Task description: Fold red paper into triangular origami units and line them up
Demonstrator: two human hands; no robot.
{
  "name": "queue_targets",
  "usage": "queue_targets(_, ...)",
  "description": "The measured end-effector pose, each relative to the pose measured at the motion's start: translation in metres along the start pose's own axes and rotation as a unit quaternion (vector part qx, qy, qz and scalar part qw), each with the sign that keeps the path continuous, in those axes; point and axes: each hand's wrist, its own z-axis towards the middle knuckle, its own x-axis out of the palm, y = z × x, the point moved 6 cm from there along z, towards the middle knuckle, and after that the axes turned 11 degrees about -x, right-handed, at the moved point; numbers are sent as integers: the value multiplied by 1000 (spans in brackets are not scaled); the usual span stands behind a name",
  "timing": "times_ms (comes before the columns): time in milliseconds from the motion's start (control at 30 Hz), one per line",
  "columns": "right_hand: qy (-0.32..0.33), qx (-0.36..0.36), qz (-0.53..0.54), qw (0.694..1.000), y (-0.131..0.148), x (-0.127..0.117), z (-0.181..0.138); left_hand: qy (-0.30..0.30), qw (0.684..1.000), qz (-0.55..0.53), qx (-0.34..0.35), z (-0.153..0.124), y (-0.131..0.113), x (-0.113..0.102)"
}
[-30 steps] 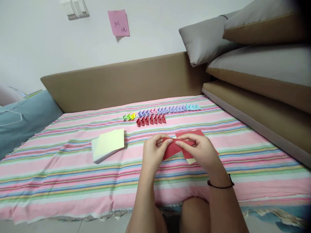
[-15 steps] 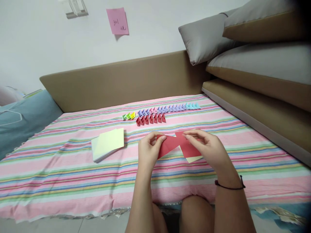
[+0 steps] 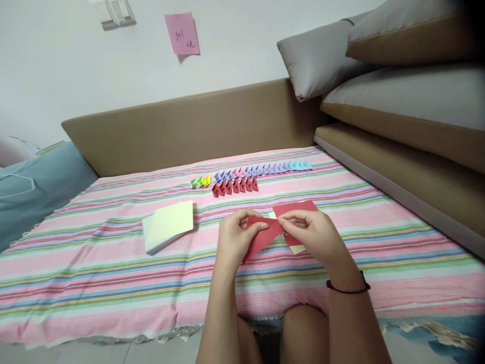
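A red sheet of folded paper is held up between both hands. My left hand pinches its left part, thumb on top. With closed fingertips, my right hand grips the paper's right corner. Under and behind my right hand lie a flat red sheet and a pale yellow sheet, partly covered. Farther back stands a row of small red folded paper pieces. Behind it runs a longer row of purple, pink and light blue pieces, with a few green and yellow ones to the left.
A stack of paper with a pale yellow top sheet lies on the striped cloth to the left. Grey and brown cushions are piled at the right. A brown backrest stands along the wall.
My right hand has moved left and slightly down to the corner of the held red paper, uncovering more of the flat red sheet. My left hand has shifted slightly, tilting the paper.
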Motion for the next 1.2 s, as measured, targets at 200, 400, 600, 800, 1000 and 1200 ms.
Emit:
queue_targets(200, -94, 43, -2, 995, -17, -32, -6, -55, 996, 67, 29, 1, -1, -12)
queue_targets(400, 2, -6, 45, 999, -1, -2, 1, -61, 991, 97, 62, -1, -6, 3)
queue_targets(600, 45, -33, -46, 997, 6, 6, 2, 13, 993, 102, 49, -2, -2, 7)
queue_targets(800, -12, 10, -9, 1000, -5, -12, -2, 8, 996, 84, 19, 0, 2, -5)
queue_targets(1000, -51, 9, 13, 999, -7, -16, -2, 9, 997, 74, 31, 1, 3, -1)
queue_targets(1200, 52, -13, 6, 999, 9, 15, 3, 16, 989, 127, 75, -5, -10, 12)
